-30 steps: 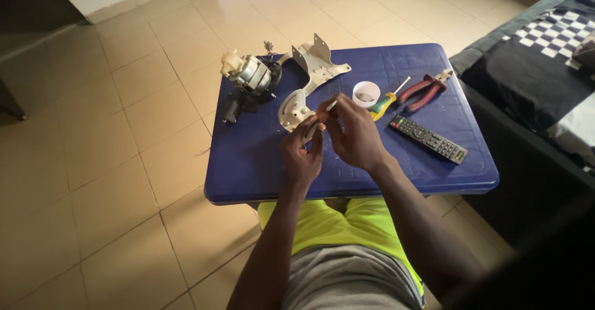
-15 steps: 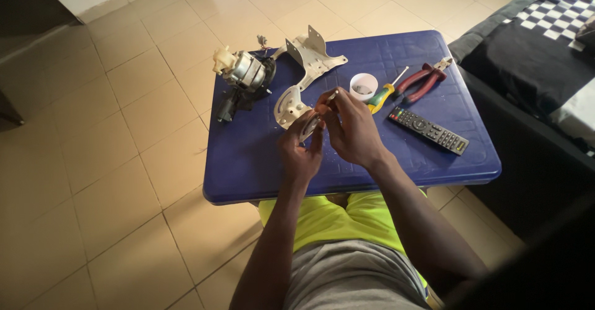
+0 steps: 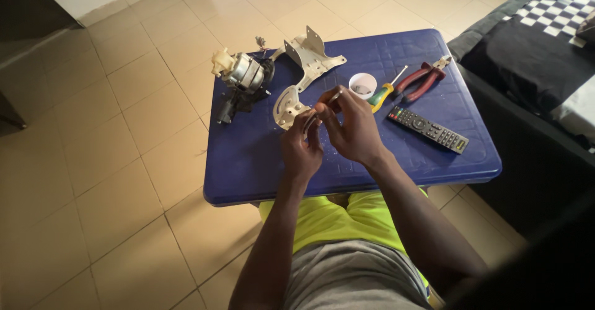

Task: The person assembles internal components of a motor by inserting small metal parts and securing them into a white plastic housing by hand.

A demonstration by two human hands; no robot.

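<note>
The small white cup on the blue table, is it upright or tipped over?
Upright: the white cup stands on the blue table with its round opening facing up.

Person seen from head camera: 2 bare forearms, no sleeves, no gloves, no rings or watch visible. Left hand (image 3: 300,150), right hand (image 3: 352,129). Neon-yellow shorts (image 3: 322,223); grey shirt hem (image 3: 353,276) over them.

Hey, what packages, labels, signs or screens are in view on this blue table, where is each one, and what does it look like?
None: no package, label, sign or screen shows.
Nearest to one, remote control: flat on the blue table, on its right part, past the right hand; long black bar with rows of small buttons, markings too small to tell.
Small cup: beside the screwdriver; round, white, plain.
</note>
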